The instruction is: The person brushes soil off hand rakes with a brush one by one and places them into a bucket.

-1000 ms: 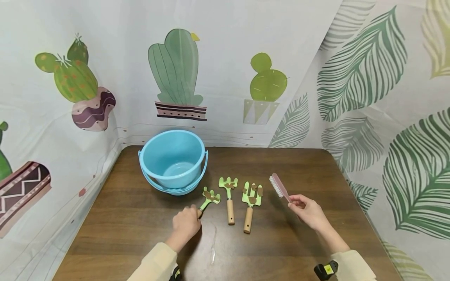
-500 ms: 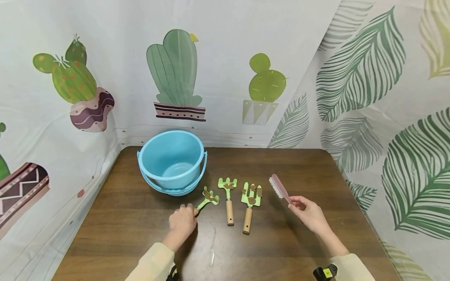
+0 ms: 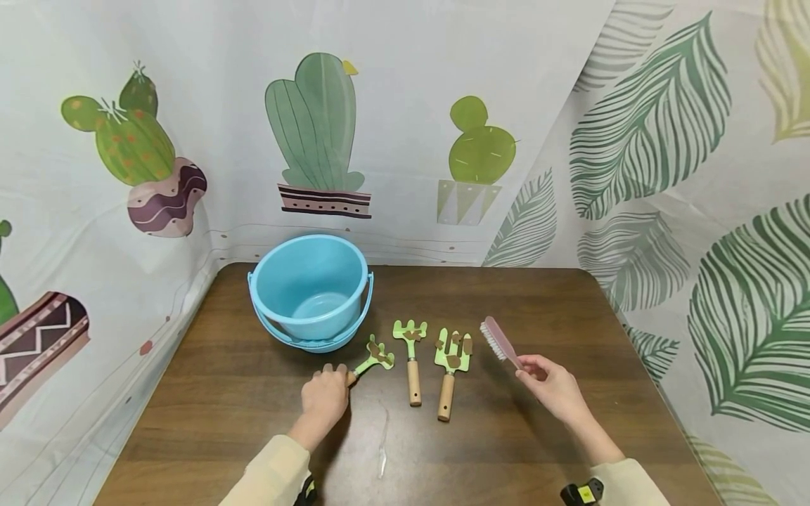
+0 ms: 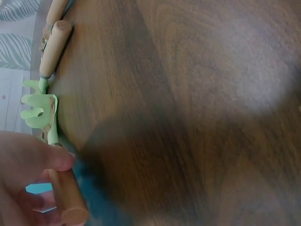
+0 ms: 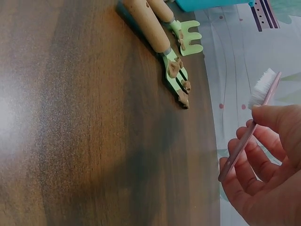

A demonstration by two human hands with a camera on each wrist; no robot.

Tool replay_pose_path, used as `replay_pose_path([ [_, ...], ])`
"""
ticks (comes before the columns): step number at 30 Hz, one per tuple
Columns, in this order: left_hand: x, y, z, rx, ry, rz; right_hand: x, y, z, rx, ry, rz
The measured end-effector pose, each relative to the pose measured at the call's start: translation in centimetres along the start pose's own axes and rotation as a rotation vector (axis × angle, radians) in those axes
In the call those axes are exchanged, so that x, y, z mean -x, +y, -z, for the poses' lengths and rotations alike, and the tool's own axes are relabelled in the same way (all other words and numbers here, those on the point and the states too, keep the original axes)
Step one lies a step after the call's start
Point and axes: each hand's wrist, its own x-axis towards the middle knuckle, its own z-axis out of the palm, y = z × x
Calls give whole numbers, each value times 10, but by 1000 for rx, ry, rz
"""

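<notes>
My left hand (image 3: 325,399) grips the wooden handle of a small green hand rake (image 3: 377,355), whose head bears brown clumps. In the left wrist view, thumb and fingers wrap that wooden handle (image 4: 68,193), low over the table. My right hand (image 3: 555,391) pinches a pink brush (image 3: 504,343) by its handle, held above the table at right. Its white bristles (image 5: 262,88) face left in the head view. Between the hands lie a second green hand rake (image 3: 414,381) and a green hand fork (image 3: 446,395), both wooden-handled with brown clumps on their tines.
A light blue bucket (image 3: 310,327) stands at the back left of the brown wooden table (image 3: 506,450), its handle folded down in front. Behind the table hangs a white cloth (image 3: 405,140) printed with cacti and leaves. A shiny streak (image 3: 382,453) marks the tabletop near the front.
My left hand has shifted a little to the left, taking the rake with it. The brush in my right hand has moved slightly left and down. The bucket and other tools lie as before.
</notes>
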Motion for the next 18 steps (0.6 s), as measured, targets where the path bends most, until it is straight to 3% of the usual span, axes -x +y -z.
replay_pose_path([
  [9, 1, -6, 0, -16, 67, -66, 0, -5, -5, 5, 6, 11],
  [18, 0, -8, 5, -15, 87, -108, 0, -5, -7, 33, 32, 41],
])
